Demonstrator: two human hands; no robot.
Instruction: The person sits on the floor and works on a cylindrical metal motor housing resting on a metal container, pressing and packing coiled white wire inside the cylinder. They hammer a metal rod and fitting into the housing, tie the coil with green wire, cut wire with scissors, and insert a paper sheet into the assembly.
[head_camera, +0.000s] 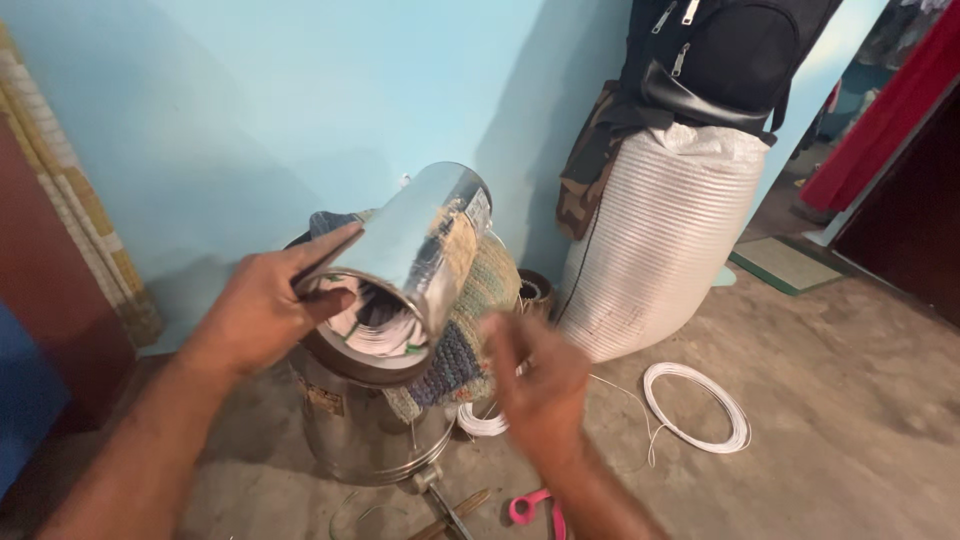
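Two hands work over a steel drum (360, 430) that stands on the concrete floor (850, 400), and the drum serves as the landmark for everything else. Above the drum's rim, the left hand (265, 310) grips a shiny metal can (420, 245), fingers wrapped along the can's near side and the thumb hooked over its open lip. The can lies tilted, its long axis running from the open mouth at lower left, nearest the palm, up and away to the closed end at upper right (that far end carries a paper label). Inside the mouth, white coiled wire (380, 325) shows, packed in loops.

To the right of the drum and a little nearer the camera, the right hand (540, 385) is blurred; its fingers look loosely curled, and whether they pinch anything cannot be told. Draped over the drum's right edge hangs a knitted cloth (470, 340) in blue and tan.

Right of the drum on the floor lies a loose ring of white wire (697, 408). Behind that, well beyond the drum, a white woven sack (660, 240) leans on the blue wall with a black backpack (720, 55) on top. Just in front of the drum lie pink-handled scissors (530, 508).
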